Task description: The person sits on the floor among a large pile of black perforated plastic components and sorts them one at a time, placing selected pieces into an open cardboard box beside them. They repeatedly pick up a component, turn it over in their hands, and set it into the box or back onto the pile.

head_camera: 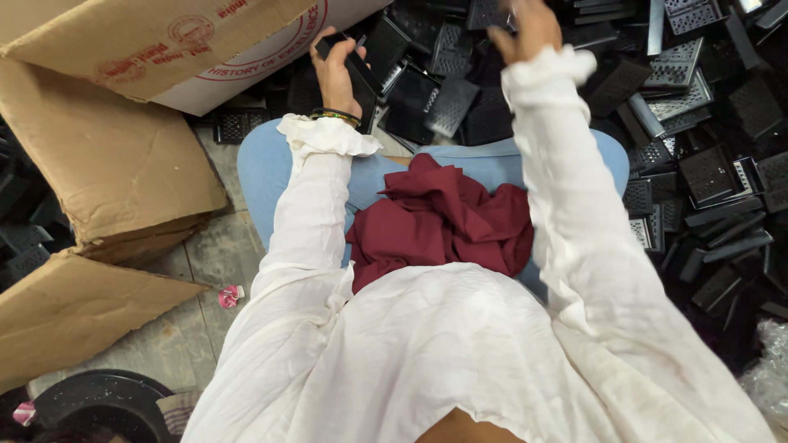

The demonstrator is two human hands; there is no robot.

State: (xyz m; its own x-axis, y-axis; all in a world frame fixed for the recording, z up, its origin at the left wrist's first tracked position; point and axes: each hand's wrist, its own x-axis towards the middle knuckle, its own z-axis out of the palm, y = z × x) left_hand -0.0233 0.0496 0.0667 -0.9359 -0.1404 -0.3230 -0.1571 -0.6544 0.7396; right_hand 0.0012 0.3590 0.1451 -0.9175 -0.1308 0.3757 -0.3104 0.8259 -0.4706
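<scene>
White sleeves (312, 205) and white shirt; maroon cloth (443, 217) over pale blue trousers (263, 168). Black perforated parts (698, 123), patterned with small holes, beyond the fingers. Brown cardboard box (98, 156) with red print.

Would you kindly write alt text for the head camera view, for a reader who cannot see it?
Seen from above, a seated person's left hand holds a flat black plastic part, while the blurred right hand is raised over a heap of black perforated parts. Maroon cloth lies in the lap; cardboard boxes sit alongside.
</scene>
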